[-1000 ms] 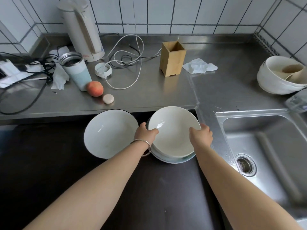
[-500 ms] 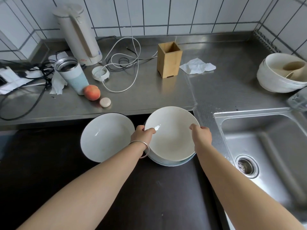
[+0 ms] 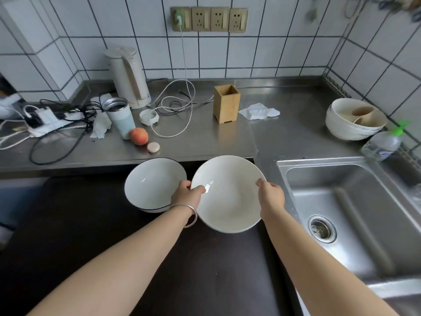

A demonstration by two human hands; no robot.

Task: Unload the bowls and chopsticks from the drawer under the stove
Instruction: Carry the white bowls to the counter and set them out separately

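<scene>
Lifted clear of its stack, white bowl (image 3: 227,197); left hand (image 3: 185,196) and right hand (image 3: 271,197) grip its rim.

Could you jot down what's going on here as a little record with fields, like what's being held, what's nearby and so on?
held item: white bowl, gripped at opposite rims
left hand: on the bowl's left rim
right hand: on the bowl's right rim
beside it: black-rimmed bowl, to the left, untouched
counter: kettle, peach, wooden holder, empty as far as visible
far right: stacked bowls
sink: empty
chopsticks: none in view
</scene>
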